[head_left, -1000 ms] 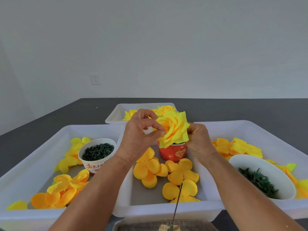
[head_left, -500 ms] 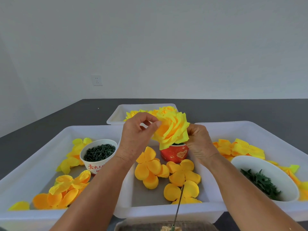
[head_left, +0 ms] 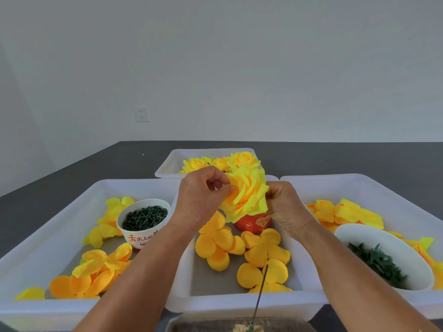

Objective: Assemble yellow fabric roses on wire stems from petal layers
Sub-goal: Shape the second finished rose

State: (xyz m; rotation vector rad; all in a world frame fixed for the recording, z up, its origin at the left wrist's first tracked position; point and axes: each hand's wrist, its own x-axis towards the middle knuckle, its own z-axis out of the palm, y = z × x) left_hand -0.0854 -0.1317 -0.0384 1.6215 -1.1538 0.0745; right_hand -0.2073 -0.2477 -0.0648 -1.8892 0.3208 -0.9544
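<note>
Left hand (head_left: pixel 201 200) is pinching an outer petal at the left edge of the bright yellow fabric rose bloom (head_left: pixel 247 195); right hand (head_left: pixel 285 209) is gripping behind and under its right side, fingers hidden. Bloom is sitting between both hands, raised above the white plastic middle tray (head_left: pixel 239 304), face turned toward the left hand. Stem axis is hidden; probably running down into the right hand.

Full-bloomed yellow rose (head_left: pixel 247 195) raised above scattered orange petal layers (head_left: pixel 261 255).

Both forearms raised, left hand (head_left: pixel 200 200) fingers curled pinching at the rose (head_left: pixel 247 195) edge, right hand (head_left: pixel 285 209) gripping behind it.
</note>
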